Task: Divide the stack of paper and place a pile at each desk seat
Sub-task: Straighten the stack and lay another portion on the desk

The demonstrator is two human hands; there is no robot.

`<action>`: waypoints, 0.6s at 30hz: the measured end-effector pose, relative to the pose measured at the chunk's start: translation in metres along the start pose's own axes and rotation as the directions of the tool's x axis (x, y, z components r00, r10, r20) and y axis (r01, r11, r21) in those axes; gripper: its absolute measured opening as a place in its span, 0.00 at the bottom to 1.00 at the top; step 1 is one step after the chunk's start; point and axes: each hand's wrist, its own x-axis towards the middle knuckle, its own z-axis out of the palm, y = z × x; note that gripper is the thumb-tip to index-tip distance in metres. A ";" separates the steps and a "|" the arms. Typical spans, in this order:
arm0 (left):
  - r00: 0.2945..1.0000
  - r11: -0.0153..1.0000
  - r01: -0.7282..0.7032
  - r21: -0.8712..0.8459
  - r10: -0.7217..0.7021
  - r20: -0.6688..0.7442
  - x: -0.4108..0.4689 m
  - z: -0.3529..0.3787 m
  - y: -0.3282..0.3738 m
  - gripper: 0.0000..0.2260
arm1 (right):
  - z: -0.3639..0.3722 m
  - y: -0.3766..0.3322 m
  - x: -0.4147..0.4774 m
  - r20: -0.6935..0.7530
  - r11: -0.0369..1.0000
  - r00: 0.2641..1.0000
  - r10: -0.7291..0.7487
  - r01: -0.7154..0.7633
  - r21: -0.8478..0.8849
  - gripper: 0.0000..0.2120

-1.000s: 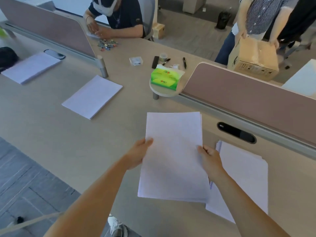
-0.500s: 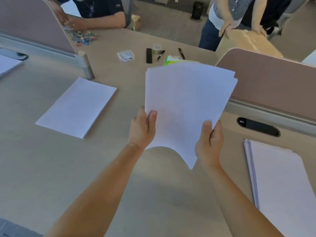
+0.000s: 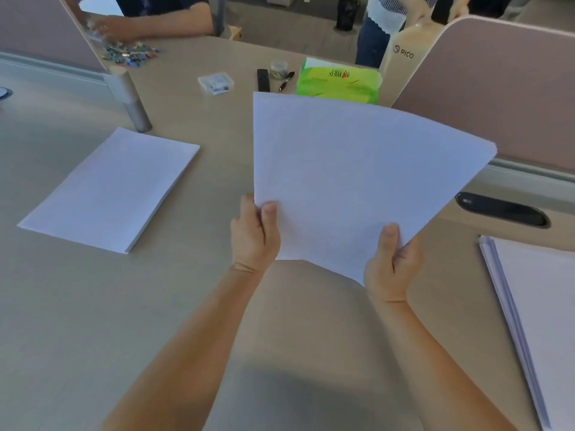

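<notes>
Clamped at its near edge by the fingers (image 3: 270, 213) of the left hand (image 3: 255, 234) and right hand (image 3: 392, 262), the sheaf of paper (image 3: 357, 175) is held above the worktop (image 3: 93, 306), near a laid pile (image 3: 112, 188), and should be squared, then lowered flat at the next seat.

An open office: a long shared tabletop (image 3: 77, 306) split by pink divider screens (image 3: 497, 98), with a cable slot (image 3: 501, 209) below the right screen and a seated person (image 3: 161, 17) beyond it.
</notes>
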 end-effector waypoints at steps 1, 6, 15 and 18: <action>1.000 1.000 0.007 0.004 -0.007 0.003 0.003 0.002 0.004 0.16 | 0.003 -0.004 0.004 0.000 0.999 1.000 0.025 -0.025 -0.030 0.16; 0.982 0.995 0.064 0.081 -0.077 0.175 0.010 -0.005 0.032 0.12 | -0.008 -0.034 0.014 0.026 0.971 0.992 0.121 -0.113 -0.212 0.15; 0.786 0.791 0.266 0.552 -0.509 0.351 -0.021 -0.045 -0.010 0.21 | -0.003 -0.032 -0.039 0.240 0.836 0.846 0.476 -0.351 -0.421 0.20; 0.762 0.731 0.270 0.627 -0.560 0.325 -0.007 -0.054 -0.027 0.22 | 0.028 -0.029 -0.038 0.254 0.794 0.806 0.534 -0.375 -0.479 0.18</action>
